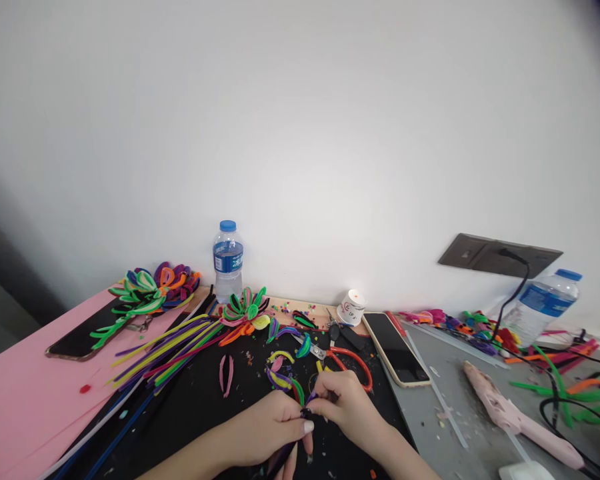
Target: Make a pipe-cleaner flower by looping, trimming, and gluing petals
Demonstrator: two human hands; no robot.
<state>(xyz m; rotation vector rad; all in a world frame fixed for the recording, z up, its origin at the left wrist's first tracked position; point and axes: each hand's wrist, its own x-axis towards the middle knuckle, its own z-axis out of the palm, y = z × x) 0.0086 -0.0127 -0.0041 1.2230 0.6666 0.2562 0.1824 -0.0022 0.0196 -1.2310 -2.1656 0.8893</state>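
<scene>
Hands meet at six o'clock, low in the view, over the black mat (195, 407). The left hand (267, 430) is curled shut around a dark purple stem (281, 459), thumb pressed on top near the tip. The right hand (347, 400) pinches closed on the same piece at its upper end, fingertips touching the left thumb. What sits between the fingertips is small and partly hidden; it looks like the end of a purple pipe cleaner being twisted or folded, but I cannot tell for certain.

By my reading the step in hand is shaping one petal or loop, with both hands bracing the wire. The next move would call for a firm hold by the left hand while the right bends or winds the free end, kept tight so the loop does not spring open.

Just past the hands, toward twelve o'clock, finished loops (283, 373) lie on the mat, with a pink one (226, 375) at eleven o'clock. Red-handled scissors (347, 363) rest near one o'clock, a phone (397, 348) beside them. A pink glue gun (517, 417) lies at three o'clock. A sheaf of straight pipe cleaners (173, 347) fans out at ten o'clock. Farther back stand a made flower (245, 312), a larger bunch (153, 290) on the pink sheet (25, 387), and a bottle (228, 261) against the wall.
</scene>
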